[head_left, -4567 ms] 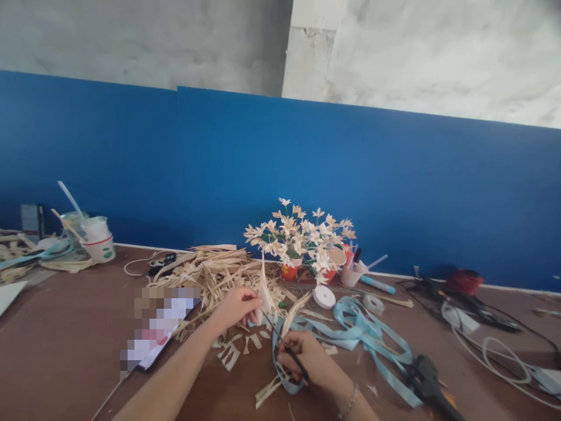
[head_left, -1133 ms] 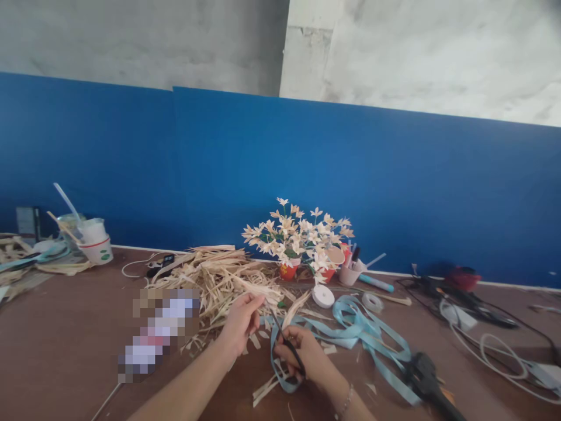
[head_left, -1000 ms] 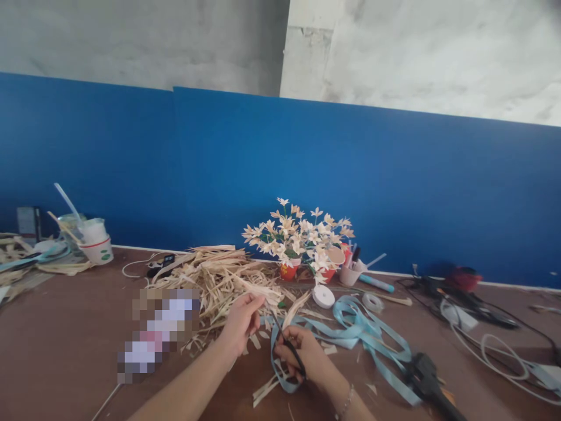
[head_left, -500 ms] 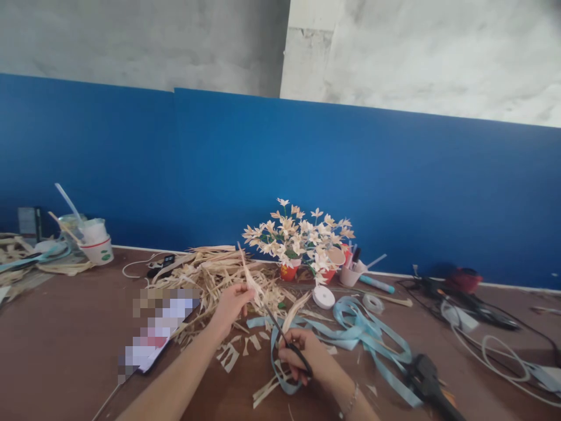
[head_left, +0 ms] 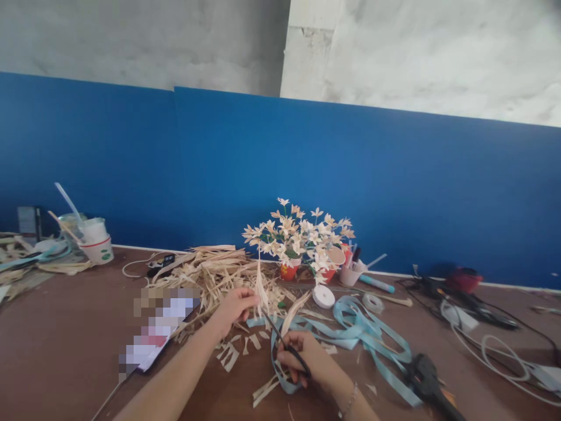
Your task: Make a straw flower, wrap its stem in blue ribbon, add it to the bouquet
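Note:
Pinched in the fingers of my left hand [head_left: 239,305] is a pale strip of dried husk [head_left: 261,286], its thin tip pointing up. My right hand [head_left: 302,355] grips a pair of dark scissors [head_left: 280,338], with the blades reaching up and left to just below the husk strip. Whether the blades touch it I cannot tell. Small cut husk scraps [head_left: 228,355] lie on the table under my hands. Behind my left hand spreads a heap of dried husks [head_left: 219,264]. A light blue ribbon [head_left: 359,327] loops beside and beneath my right hand.
Pale husk flowers [head_left: 298,231] stand in red cups [head_left: 289,270] by the blue partition [head_left: 219,164]. A phone [head_left: 162,336] lies left, and a paper cup [head_left: 97,251] stands beyond. White ribbon spool [head_left: 323,297], black tool [head_left: 425,377] and cables [head_left: 486,351] occupy the right.
The husk strip has turned more upright, and my left hand has shifted slightly right. My right hand, with the scissors, has moved very slightly left.

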The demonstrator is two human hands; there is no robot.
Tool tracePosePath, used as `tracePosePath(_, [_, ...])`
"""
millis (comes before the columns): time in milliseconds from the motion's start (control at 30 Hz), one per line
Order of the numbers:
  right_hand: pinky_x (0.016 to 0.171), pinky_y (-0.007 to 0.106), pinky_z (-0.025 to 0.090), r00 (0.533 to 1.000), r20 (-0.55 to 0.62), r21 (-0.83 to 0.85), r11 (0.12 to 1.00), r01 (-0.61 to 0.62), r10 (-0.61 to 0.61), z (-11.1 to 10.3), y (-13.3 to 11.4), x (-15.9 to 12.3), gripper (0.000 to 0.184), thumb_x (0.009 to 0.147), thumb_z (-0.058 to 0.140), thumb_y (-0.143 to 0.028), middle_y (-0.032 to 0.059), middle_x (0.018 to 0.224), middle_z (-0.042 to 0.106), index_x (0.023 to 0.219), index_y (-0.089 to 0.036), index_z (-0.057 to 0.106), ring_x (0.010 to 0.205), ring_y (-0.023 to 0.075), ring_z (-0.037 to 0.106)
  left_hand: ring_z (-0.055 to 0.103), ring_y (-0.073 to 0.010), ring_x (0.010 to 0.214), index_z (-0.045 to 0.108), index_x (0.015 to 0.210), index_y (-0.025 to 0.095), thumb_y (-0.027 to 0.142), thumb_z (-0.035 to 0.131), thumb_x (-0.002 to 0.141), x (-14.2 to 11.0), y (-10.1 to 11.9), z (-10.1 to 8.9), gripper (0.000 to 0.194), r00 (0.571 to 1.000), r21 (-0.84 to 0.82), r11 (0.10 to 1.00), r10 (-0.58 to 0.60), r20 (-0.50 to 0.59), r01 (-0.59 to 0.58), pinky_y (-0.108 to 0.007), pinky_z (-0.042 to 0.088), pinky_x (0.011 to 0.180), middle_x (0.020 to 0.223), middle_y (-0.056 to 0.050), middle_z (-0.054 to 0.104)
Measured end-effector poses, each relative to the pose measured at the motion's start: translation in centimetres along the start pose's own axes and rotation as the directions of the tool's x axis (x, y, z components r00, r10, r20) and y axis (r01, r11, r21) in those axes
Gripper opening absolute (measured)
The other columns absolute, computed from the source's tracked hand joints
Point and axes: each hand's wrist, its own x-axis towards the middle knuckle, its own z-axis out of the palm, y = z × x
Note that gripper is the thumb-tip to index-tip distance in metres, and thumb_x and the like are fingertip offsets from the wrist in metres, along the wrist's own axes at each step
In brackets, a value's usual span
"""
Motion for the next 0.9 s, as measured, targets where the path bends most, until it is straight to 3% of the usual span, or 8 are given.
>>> tracePosePath(300, [0.027, 0.012, 0.029, 1.000, 0.007, -0.013, 1.000, -0.002, 0.002, 0.2, 0.0, -0.2, 0.016, 0.069, 0.058, -0.029, -0.0077, 0.044, 0.048, 0.073, -0.014, 0.054, 0.032, 0.0045, 0.041, 0.030, -0.0024, 0.031, 0.055, 0.060, 0.014, 0.038, 0.068, 0.055, 0.5, -0.9, -0.4, 0.027, 0.989, -0.038, 0.996, -0.080, 0.127, 0.085, -0.018, 0.007, 0.035, 0.041, 0.007, 0.047])
tracePosePath(400, [0.027, 0.012, 0.029, 1.000, 0.018, -0.012, 1.000, 0.002, -0.002, 0.2, 0.1, -0.1, 0.015, 0.069, 0.059, -0.028, -0.0078, 0.045, 0.048, 0.074, -0.014, 0.054, 0.032, 0.0045, 0.041, 0.030, -0.0030, 0.031, 0.054, 0.059, 0.015, 0.036, 0.068, 0.055, 0.6, -1.0, -0.5, 0.026, 0.981, -0.052, 0.991, -0.110, 0.159, 0.120, -0.018, 0.006, 0.035, 0.036, 0.008, 0.042])
tracePosePath(900, [0.028, 0.013, 0.025, 0.999, 0.007, -0.063, 0.997, -0.035, 0.035, 0.2, -0.2, -0.3, 0.014, 0.069, 0.057, -0.029, -0.0082, 0.045, 0.046, 0.073, -0.016, 0.053, 0.032, 0.0041, 0.037, 0.030, -0.0035, 0.028, 0.057, 0.061, 0.014, 0.033, 0.067, 0.059, 1.1, -1.8, -0.6, 0.022, 0.977, -0.033, 0.991, -0.123, 0.173, 0.130, -0.018, 0.007, 0.032, 0.031, 0.007, 0.042])
